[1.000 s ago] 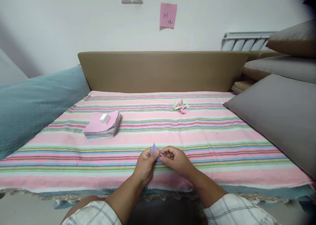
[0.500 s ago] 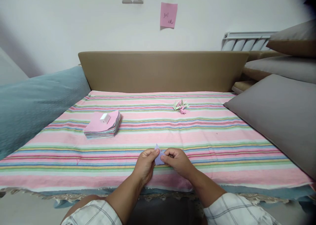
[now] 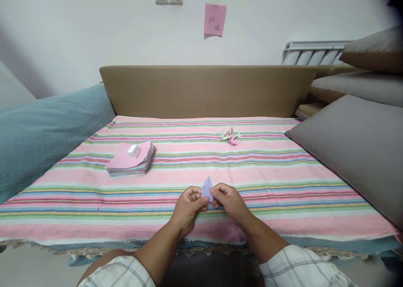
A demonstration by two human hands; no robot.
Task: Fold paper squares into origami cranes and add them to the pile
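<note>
A small folded piece of pale purple paper point(image 3: 207, 189) stands point-up between my two hands, just above the striped cloth point(image 3: 267, 173). My left hand point(image 3: 187, 209) pinches its left side with curled fingers. My right hand point(image 3: 229, 202) pinches its right side the same way. Both hands meet near the front edge of the cloth. A stack of square coloured papers point(image 3: 130, 160), pink on top, lies to the far left with a small white block point(image 3: 134, 151) on it. Several finished folded paper figures point(image 3: 231, 135) sit in a cluster further back.
A brown padded backrest point(image 3: 208, 90) borders the cloth at the rear. A teal cushion point(image 3: 44, 131) lies along the left and grey cushions point(image 3: 355, 140) are stacked on the right. A pink note point(image 3: 215, 19) hangs on the wall.
The purple paper has been turned from leaning left to standing point-up, and both hands have shifted slightly right and away from me.
</note>
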